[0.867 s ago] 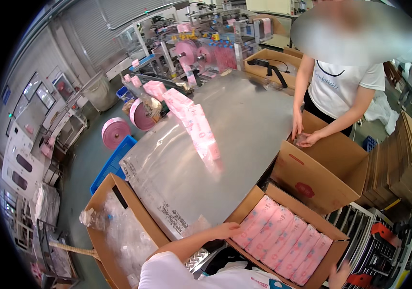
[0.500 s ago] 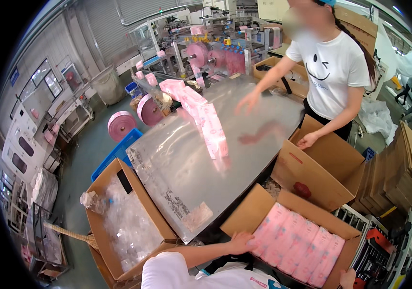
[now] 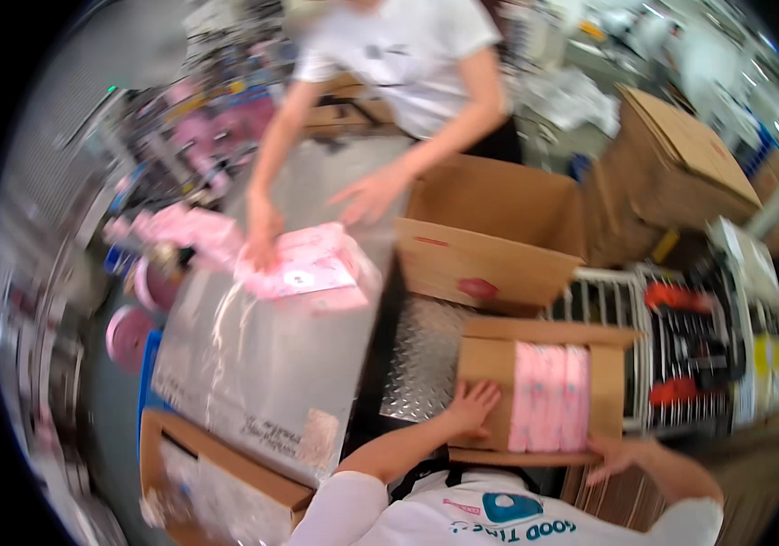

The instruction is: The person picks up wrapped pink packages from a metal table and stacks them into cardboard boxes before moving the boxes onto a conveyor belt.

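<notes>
Cardboard box (image 3: 544, 331) with pink packs (image 3: 551, 400): where is it seen?

Right of center, in the lower half of the frame. A strip of packs is exposed between its side flaps.

How are the hands placed?

The left hand (image 3: 476, 409) is laid on the left flap (image 3: 488, 364), fingers spread, released. The right hand (image 3: 622, 457) is set at the box's lower right corner; whether the cardboard is gripped cannot be judged.

And around it?

Just above, a second box (image 3: 449, 259) is seen. On the metal counter (image 3: 253, 364), left of center, a pink bundle (image 3: 312, 264) is touched by a co-worker's hand (image 3: 264, 238).
</notes>
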Demonstrator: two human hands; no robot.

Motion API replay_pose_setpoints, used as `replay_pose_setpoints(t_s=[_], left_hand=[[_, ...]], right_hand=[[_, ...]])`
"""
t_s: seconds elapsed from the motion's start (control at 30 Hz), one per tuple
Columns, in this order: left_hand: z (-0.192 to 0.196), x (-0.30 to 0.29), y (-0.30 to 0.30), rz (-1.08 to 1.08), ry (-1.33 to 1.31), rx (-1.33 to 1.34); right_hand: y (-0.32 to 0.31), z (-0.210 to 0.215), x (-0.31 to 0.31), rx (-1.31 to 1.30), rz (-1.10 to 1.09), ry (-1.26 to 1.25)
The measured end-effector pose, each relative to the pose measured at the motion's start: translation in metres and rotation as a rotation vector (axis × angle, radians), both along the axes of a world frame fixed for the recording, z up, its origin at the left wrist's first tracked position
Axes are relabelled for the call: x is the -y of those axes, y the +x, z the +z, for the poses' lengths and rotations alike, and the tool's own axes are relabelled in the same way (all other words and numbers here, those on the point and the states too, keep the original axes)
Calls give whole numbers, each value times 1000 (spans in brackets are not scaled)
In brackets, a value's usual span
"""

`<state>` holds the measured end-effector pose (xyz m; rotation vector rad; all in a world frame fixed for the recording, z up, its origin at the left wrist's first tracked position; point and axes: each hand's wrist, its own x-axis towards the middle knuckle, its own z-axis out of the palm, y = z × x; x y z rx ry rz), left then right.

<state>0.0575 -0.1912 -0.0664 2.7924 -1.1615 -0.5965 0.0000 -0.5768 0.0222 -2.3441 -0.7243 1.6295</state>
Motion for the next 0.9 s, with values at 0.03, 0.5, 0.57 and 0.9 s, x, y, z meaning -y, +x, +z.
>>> replay_pose_setpoints(t_s=[0.03, 0.5, 0.57, 0.9], left_hand=[[1, 3, 5, 67, -161, -72], [-18, -34, 62, 795, -763, -240], [-84, -34, 11, 973, -804, -255], [-78, 147, 92, 1023, -1019, -377]], right_hand=[[19, 8, -12, 151, 1, -21], [-12, -77, 21, 194, -2059, 278], [15, -88, 18, 447, -2089, 310], [164, -40, 74, 1226, -869, -112]])
